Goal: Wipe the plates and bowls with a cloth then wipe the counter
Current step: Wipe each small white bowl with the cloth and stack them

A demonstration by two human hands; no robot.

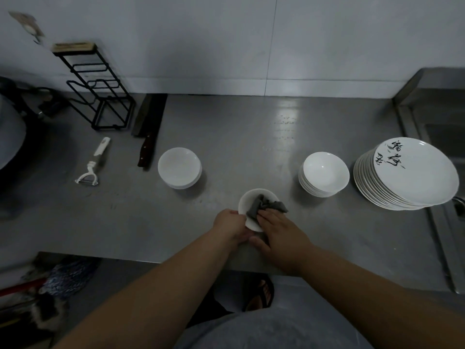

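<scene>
Near the front edge of the steel counter [226, 137] we held a small white bowl [247, 197] with both hands. Our left hand [230, 226] gripped it at the left rim, fingers curled round the wall. Our right hand [281, 230] lay on the grey cloth [261, 204], fingers straight and close together, and pressed it into the bowl, while part of the cloth hung over the right rim. Whether the bowl touched the counter, we could not tell. One stack of white bowls [179, 167] stood to the left, and another bowl stack [323, 173] stood to the right, just beside a stack of plates [407, 172] with black writing. Further left lay a white peeler [94, 163] and a knife [149, 127].
</scene>
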